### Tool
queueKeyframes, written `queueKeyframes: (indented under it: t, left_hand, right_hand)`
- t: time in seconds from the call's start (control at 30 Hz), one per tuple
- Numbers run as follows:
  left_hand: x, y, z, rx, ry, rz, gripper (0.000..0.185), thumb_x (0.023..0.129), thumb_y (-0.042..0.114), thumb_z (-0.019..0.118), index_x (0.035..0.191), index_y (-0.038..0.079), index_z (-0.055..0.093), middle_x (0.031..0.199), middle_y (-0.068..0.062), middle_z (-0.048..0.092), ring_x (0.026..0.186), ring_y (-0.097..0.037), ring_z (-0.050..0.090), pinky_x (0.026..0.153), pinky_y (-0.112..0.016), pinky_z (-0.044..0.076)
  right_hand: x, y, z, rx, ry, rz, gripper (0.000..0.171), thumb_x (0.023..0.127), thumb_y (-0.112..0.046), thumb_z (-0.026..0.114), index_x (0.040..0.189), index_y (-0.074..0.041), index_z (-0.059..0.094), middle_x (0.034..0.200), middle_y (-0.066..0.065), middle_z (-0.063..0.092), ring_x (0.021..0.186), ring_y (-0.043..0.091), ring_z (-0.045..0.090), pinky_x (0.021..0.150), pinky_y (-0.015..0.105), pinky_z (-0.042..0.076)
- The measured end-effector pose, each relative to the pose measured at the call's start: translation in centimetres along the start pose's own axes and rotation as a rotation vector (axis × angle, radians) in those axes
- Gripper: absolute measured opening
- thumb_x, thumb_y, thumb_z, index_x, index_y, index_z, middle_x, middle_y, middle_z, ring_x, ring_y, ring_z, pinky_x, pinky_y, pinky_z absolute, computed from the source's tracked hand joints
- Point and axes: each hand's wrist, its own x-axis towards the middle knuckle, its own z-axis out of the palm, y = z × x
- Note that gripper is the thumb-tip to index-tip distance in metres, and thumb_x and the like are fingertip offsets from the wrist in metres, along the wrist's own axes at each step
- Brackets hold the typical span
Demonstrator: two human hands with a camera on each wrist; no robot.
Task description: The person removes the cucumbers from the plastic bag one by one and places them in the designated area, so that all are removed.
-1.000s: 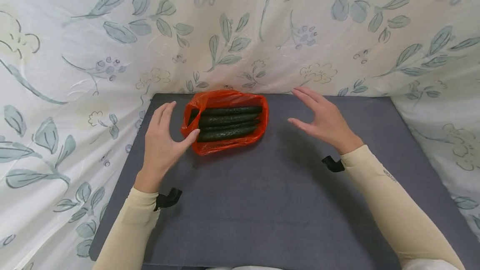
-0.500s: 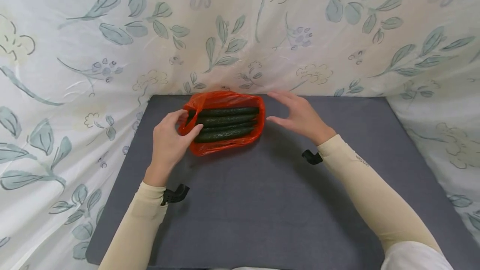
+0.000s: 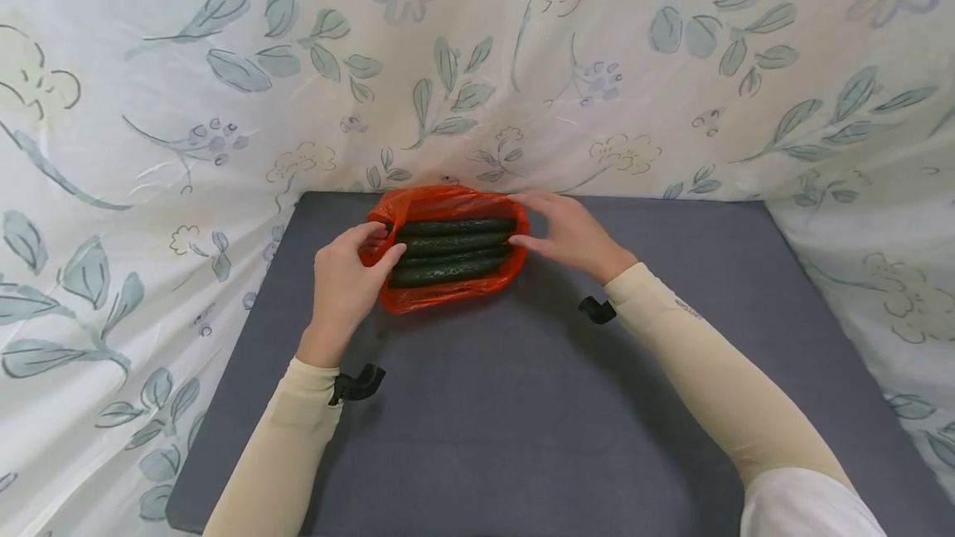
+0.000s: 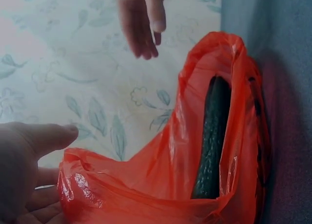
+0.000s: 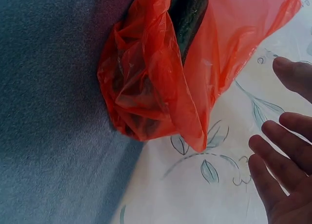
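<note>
Several dark green cucumbers [image 3: 455, 244] lie side by side in an open red plastic bag [image 3: 427, 300] at the back of the table. My left hand [image 3: 345, 278] is at the bag's left end, thumb extended over the rim. In the left wrist view, its thumb and fingers [image 4: 52, 137] border the bag's edge without a visible pinch. On the opposite side, my right hand [image 3: 573, 237] reaches toward the bag's right end. Its fingers are spread and apart from the plastic in the right wrist view, where one cucumber [image 5: 189, 24] shows inside the bag.
The grey table [image 3: 492, 404] stretches in front of the bag. A floral-patterned sheet [image 3: 477, 73] hangs behind it and down both sides. Each wrist wears a black strap, such as the left wrist strap [image 3: 358, 384].
My right hand has moved left to the bag's right end. My left hand has shifted slightly right, up to its left end. The bag and cucumbers have stayed in place.
</note>
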Motion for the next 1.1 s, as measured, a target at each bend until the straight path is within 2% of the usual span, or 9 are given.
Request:
queueKeyframes:
  t: [0.37,0.7,0.93,1.1]
  left_hand:
    - [0.1,0.5,0.3,-0.018,-0.022,-0.026,0.039,0.091,0.031,0.080,0.121,0.008,0.073,0.108,-0.010,0.074,0.092,-0.025,0.070,0.083,-0.047,0.059]
    - [0.1,0.5,0.5,0.007,-0.013,-0.036,0.037,0.091,0.026,0.079,0.121,0.006,0.074,0.108,-0.013,0.074,0.092,-0.028,0.069,0.084,-0.049,0.058]
    - [0.4,0.6,0.7,0.001,-0.014,-0.033,0.034,0.091,0.025,0.080,0.119,0.006,0.075,0.105,-0.012,0.075,0.088,-0.026,0.070,0.081,-0.048,0.059]
    - [0.8,0.6,0.8,0.003,-0.021,-0.035,0.035,0.092,0.026,0.079,0.119,0.006,0.074,0.103,-0.012,0.075,0.089,-0.027,0.070,0.080,-0.048,0.059]
  right_hand:
    - [1.7,-0.5,1.1,-0.025,-0.089,-0.004,0.064,0.091,-0.042,0.077,0.145,-0.014,0.057,0.143,0.002,0.058,0.132,0.023,0.052,0.111,0.046,0.044]
    - [3.8,-0.9,2.7,-0.020,-0.140,-0.027,0.060,0.091,-0.033,0.079,0.144,-0.012,0.058,0.143,0.003,0.058,0.131,0.024,0.053,0.112,0.046,0.043]
    - [4.8,-1.5,3.8,-0.035,-0.176,-0.052,0.058,0.093,-0.037,0.076,0.143,-0.012,0.059,0.143,0.002,0.058,0.131,0.020,0.054,0.113,0.041,0.043]
    - [5.6,-1.7,4.4,-0.002,-0.182,-0.065,0.055,0.093,-0.028,0.078,0.141,-0.009,0.060,0.141,0.004,0.060,0.131,0.022,0.054,0.114,0.041,0.042]
